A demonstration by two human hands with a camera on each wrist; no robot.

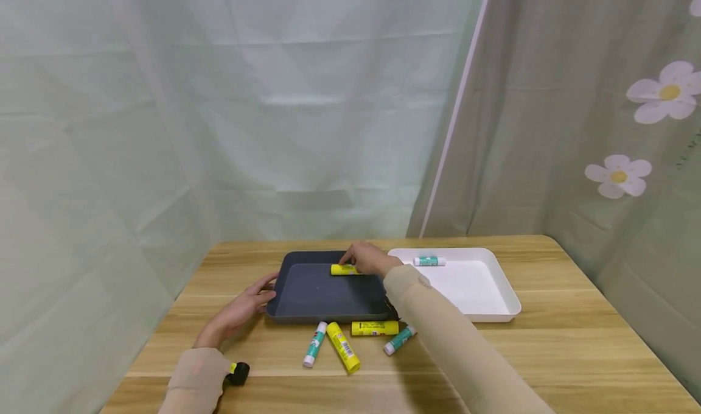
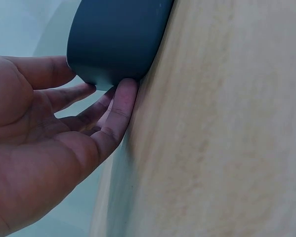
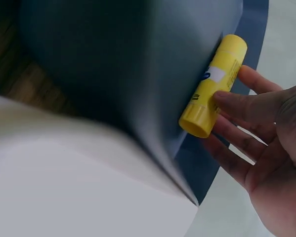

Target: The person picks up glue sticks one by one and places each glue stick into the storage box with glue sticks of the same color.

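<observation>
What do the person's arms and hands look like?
The left sleeve and right sleeve are long, beige and soft-looking. The left hand and right hand are bare, with no gloves. Beside the left sleeve there's a small black piece with a yellow patch. I can't tell what it is.

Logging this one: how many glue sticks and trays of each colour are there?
Yellow glue sticks: 3
Green-and-white glue sticks: 3
Dark grey tray: 1
White tray: 1
Total: 8
</observation>
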